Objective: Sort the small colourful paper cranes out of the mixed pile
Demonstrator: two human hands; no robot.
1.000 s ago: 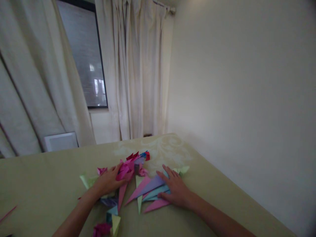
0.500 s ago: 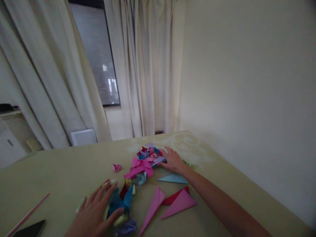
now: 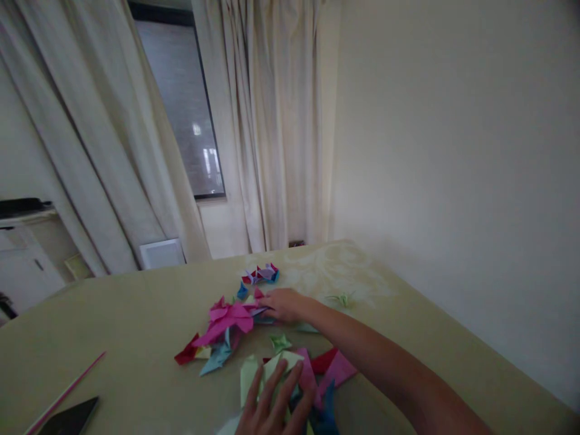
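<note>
Folded paper pieces lie in two groups on the table. My left hand [image 3: 274, 399] rests with spread fingers on pale green folded paper [image 3: 249, 376] near the front; blue paper [image 3: 328, 412] sticks out beside it. Further off, my right hand [image 3: 286, 304] reaches across from the right, fingers extended against the side of a pile, tips partly hidden. A bright pink origami flower [image 3: 233, 318] tops that pile, with a light blue folded piece [image 3: 218, 353] and a red one [image 3: 187, 351] at its near side. Pink folded paper [image 3: 338, 371] lies under my right forearm.
A small cluster of red, lilac and blue origami [image 3: 263, 275] sits toward the far edge. Green folded paper [image 3: 342, 299] lies beyond my right forearm. At the left are a pink stick [image 3: 67, 389] and a dark flat object [image 3: 70, 418]. A wall [image 3: 453, 181] borders the right side.
My left hand has moved right, and the blue and green papers there shifted right too. My right hand has come left and nearer, with the pink flower pile shifting left. The far cluster is now separate.
</note>
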